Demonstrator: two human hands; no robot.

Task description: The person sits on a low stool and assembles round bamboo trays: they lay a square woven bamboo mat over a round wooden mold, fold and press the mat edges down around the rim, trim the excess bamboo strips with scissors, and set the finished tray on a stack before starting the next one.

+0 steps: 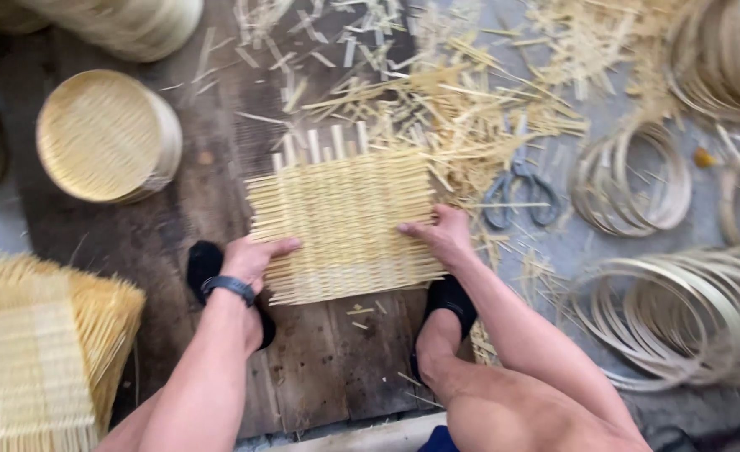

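Lying flat on the dark wooden floorboards (320, 368), between the two black-socked feet: the square woven bamboo mat (345, 222), with loose strip ends sticking out along its far edge and both sides.

Risk, as a judgement: splaying of the unbound edge strips, should either palm be sliding sideways instead of pressing down, and the weave loosening at the near corners. Also possibly snagging on the bamboo offcuts (470, 109) scattered just beyond the mat, or a splinter catching a fingertip on those raw ends. The scissors (520, 192), lying near the right edge among the litter, close enough to be knocked.

Left hand (253, 259) resting on the mat's left edge, fingers (282, 246) extended and close together, pressing flat, gripping nothing. Right hand (445, 234) pressing on the right edge, fingers (412, 228) likewise stretched flat onto the weave; whether the thumb is hooking under the edge is hard to tell through the blur.

Standing well apart: a round woven tray stack (106, 138), coiled bamboo hoops (633, 180), finished mats (35, 360).
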